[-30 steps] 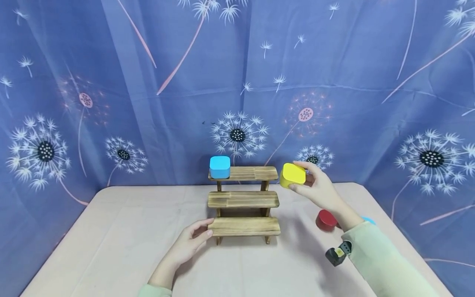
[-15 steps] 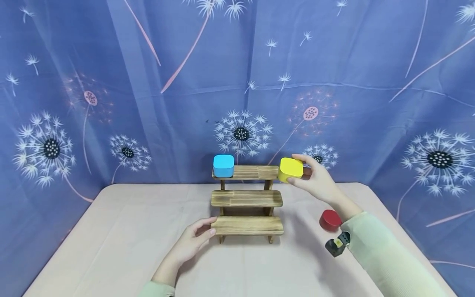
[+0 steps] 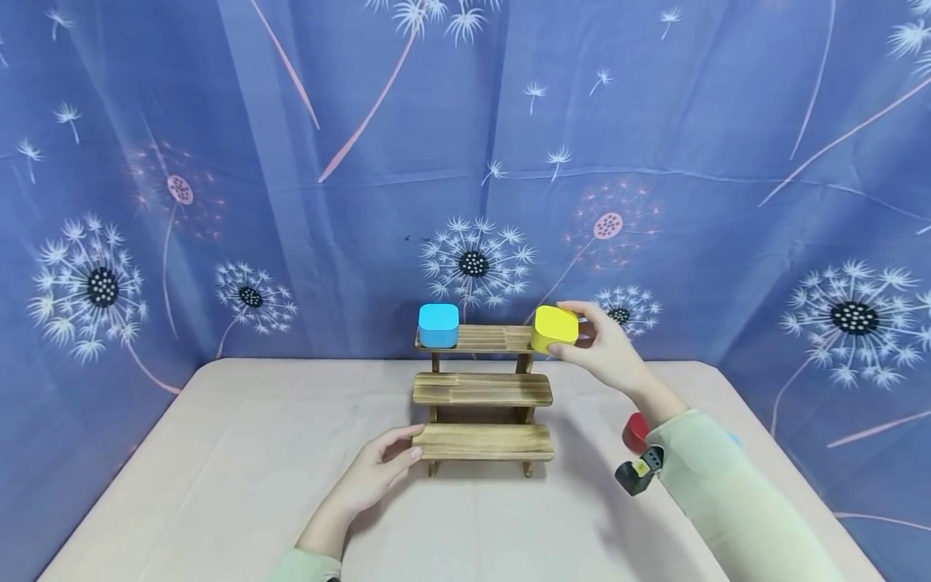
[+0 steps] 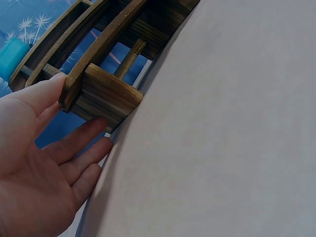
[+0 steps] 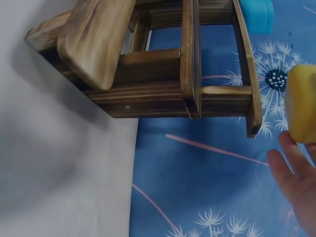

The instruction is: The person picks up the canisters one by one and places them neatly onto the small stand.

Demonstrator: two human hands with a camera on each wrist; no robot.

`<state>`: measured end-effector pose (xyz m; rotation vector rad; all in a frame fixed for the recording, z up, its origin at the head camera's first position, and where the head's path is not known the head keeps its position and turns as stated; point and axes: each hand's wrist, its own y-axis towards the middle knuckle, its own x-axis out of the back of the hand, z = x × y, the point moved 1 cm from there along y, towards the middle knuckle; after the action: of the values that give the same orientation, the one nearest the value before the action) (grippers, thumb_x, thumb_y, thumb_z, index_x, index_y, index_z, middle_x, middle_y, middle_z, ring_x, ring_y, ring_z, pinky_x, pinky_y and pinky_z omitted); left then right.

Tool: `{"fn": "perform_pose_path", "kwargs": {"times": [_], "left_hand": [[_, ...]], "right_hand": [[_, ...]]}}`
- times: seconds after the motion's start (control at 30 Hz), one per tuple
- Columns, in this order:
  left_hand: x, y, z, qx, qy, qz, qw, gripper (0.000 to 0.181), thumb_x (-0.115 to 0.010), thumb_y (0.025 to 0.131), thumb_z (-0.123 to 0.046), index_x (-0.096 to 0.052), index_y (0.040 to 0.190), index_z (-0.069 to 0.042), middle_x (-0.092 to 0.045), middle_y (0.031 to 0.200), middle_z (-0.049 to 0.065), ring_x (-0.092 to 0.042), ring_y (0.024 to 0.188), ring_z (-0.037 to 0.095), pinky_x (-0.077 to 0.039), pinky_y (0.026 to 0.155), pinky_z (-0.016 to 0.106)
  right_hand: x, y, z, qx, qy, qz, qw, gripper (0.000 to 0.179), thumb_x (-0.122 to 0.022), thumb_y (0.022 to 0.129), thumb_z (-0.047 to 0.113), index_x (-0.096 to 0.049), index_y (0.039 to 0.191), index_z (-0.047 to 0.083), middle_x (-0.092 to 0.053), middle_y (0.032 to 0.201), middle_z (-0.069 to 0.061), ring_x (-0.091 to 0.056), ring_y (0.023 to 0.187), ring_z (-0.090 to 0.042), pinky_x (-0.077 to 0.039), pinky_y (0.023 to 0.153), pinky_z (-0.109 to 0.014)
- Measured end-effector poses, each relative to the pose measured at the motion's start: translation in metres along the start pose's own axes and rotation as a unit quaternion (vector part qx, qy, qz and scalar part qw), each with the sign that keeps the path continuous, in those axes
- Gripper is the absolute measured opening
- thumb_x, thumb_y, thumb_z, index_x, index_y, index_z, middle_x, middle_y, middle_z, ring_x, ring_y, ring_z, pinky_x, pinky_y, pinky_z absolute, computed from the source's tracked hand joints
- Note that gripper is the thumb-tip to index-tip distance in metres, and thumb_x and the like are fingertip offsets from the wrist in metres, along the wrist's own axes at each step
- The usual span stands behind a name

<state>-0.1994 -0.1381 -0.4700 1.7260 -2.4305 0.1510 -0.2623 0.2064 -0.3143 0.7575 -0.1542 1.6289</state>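
Observation:
A three-tier wooden display stand (image 3: 483, 390) stands on the table, its bottom tier's left end pinched by my left hand (image 3: 367, 477). In the left wrist view, the lower fingers of that hand (image 4: 44, 163) spread beside the stand's side. My right hand (image 3: 607, 352) grips a yellow rounded-square block (image 3: 555, 327) at the right end of the top tier. The right wrist view shows a gap between this yellow block (image 5: 302, 103) and the tier. At the top tier's left end sits a blue rounded-square block (image 3: 439, 326).
A red round block (image 3: 635, 432) lies on the table (image 3: 240, 477) to the right of the stand, partly hidden by the right forearm. A bit of something blue (image 3: 735, 438) shows behind the sleeve. A blue dandelion-print curtain (image 3: 349, 242) hangs close behind the stand.
My right hand has carried the yellow block leftward, from beside the stand to over the top tier's right end. The left hand keeps its place on the bottom tier.

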Motion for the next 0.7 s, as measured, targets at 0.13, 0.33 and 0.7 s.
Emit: {"fn": "perform_pose_path", "kwargs": {"times": [0.13,0.33,0.7], "left_hand": [[0.000,0.000,0.000,-0.004,0.003,-0.002,1.0000,0.048,-0.060,0.093,-0.027,-0.050,0.135,-0.007,-0.055,0.129,0.021,-0.057,0.116,0.033,-0.052,0.094,0.040],[0.000,0.001,0.000,-0.008,0.007,-0.003,0.9999,0.047,-0.060,0.093,-0.027,-0.050,0.135,-0.008,-0.056,0.128,0.019,-0.057,0.116,0.032,-0.052,0.094,0.038],[0.000,0.001,0.000,-0.013,0.011,-0.003,0.9999,0.048,-0.060,0.093,-0.027,-0.050,0.135,-0.007,-0.057,0.129,0.019,-0.057,0.116,0.030,-0.051,0.095,0.036]], "right_hand": [[-0.003,0.003,0.001,-0.003,0.008,0.005,1.0000,0.066,-0.075,0.080,0.012,-0.043,0.137,0.006,-0.050,0.126,-0.014,-0.059,0.099,-0.026,-0.055,0.080,-0.023],[-0.007,0.006,0.003,0.000,0.011,0.016,0.9998,0.066,-0.074,0.081,0.012,-0.041,0.138,0.003,-0.052,0.125,-0.016,-0.061,0.100,-0.027,-0.055,0.079,-0.022],[-0.012,0.011,0.005,-0.012,0.022,0.041,0.9989,0.069,-0.073,0.082,0.014,-0.038,0.141,0.005,-0.052,0.129,-0.015,-0.060,0.111,-0.031,-0.055,0.087,-0.034]]}}
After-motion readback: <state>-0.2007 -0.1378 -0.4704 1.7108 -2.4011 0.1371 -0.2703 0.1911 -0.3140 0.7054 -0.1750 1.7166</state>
